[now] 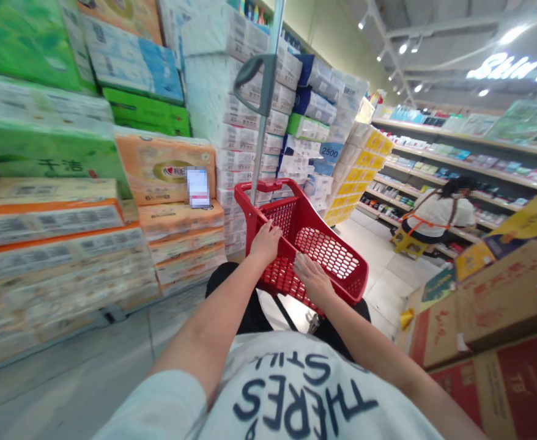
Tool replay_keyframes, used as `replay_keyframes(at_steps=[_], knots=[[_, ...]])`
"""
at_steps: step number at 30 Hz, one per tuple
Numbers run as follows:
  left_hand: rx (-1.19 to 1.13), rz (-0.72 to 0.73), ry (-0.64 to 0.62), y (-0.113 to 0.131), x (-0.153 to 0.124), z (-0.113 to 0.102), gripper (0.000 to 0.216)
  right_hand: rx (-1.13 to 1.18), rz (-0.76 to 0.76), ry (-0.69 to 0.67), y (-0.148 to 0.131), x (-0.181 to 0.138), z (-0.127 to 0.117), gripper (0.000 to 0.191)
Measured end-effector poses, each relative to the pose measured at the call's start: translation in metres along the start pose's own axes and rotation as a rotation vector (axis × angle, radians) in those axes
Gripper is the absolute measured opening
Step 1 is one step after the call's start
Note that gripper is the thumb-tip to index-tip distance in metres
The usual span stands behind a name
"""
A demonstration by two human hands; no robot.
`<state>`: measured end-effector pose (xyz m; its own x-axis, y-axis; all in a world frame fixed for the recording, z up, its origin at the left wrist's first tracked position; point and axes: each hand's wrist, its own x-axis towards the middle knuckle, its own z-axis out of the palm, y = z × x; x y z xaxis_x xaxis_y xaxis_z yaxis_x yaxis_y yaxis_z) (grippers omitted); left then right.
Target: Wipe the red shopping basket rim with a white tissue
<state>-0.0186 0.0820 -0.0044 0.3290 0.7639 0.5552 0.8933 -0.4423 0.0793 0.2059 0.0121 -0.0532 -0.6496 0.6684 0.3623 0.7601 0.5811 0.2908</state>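
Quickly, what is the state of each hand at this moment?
Left hand: on the near edge of the red basket; cannot tell if gripping.
Right hand: on the same edge; grip also cannot be told.

A shop, with stacked wrapped packs (165, 173), a red shopping basket (318, 219) and long shelves (461, 165) of packaged goods
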Motion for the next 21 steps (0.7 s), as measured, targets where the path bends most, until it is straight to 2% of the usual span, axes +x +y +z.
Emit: replay_keyframes(at_steps=[3, 6, 11, 17, 21], knots=[[-0.015, 0.007, 0.002, 0.002, 0.000, 0.002, 0.048, 0.032, -0.115, -0.056, 0.000, 0.002, 0.006, 0.053], [-0.025, -0.010, -0.006, 0.003, 0.001, 0.004, 0.048, 0.045, -0.164, -0.129, 0.000, 0.004, 0.008, 0.050], [-0.034, -0.019, 0.010, 0.007, -0.003, 0.007, 0.047, -0.045, -0.095, -0.041, -0.001, 0.008, 0.006, 0.062], [-0.034, -0.025, -0.011, 0.011, -0.006, 0.000, 0.048, -0.031, -0.162, -0.106, -0.003, 0.006, 0.014, 0.051], [-0.028, -0.023, -0.024, 0.011, -0.006, -0.002, 0.046, -0.068, -0.145, -0.019, -0.003, 0.015, 0.009, 0.056]])
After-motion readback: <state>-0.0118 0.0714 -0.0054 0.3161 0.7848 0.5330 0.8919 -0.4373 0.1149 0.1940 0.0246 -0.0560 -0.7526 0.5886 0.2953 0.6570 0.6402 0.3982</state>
